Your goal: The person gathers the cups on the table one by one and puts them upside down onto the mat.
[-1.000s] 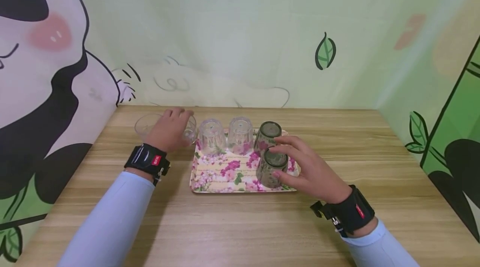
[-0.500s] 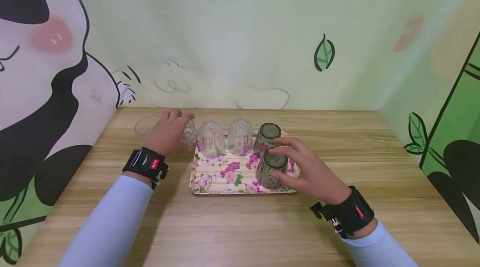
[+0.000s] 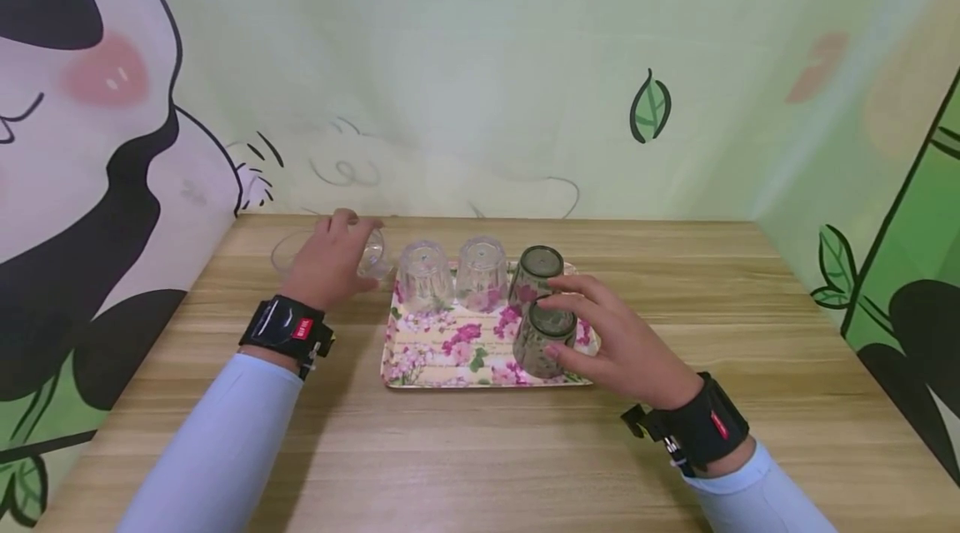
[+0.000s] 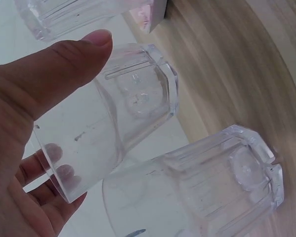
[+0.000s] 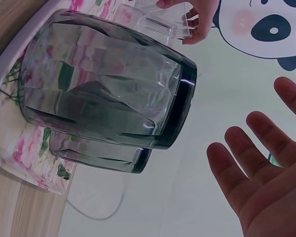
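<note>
My left hand (image 3: pixel 328 262) grips a clear ribbed tumbler (image 4: pixel 138 101) at the back left, thumb on one side and fingers around the far side near its rim. This tumbler has its mouth up. A second clear tumbler (image 4: pixel 212 182), also mouth up, stands just left of it, partly behind the hand in the head view. My right hand (image 3: pixel 626 341) hovers with thumb and fingers spread beside the front grey tumbler (image 5: pixel 108 79), which is upside down on the flowered tray (image 3: pixel 427 362). In the right wrist view, the fingers (image 5: pixel 227 168) are apart from that glass.
Along the tray's back edge stand two upside-down clear tumblers (image 3: pixel 425 275) and another upside-down grey tumbler (image 3: pixel 538 271). Wooden tabletop (image 3: pixel 465 450) surrounds the tray. A panda-printed cloth backdrop (image 3: pixel 465 100) rises behind the table.
My left hand has shifted slightly left and back, with the clear tumbler moving along in its grip. The right hand and the glasses on the tray stay in place.
</note>
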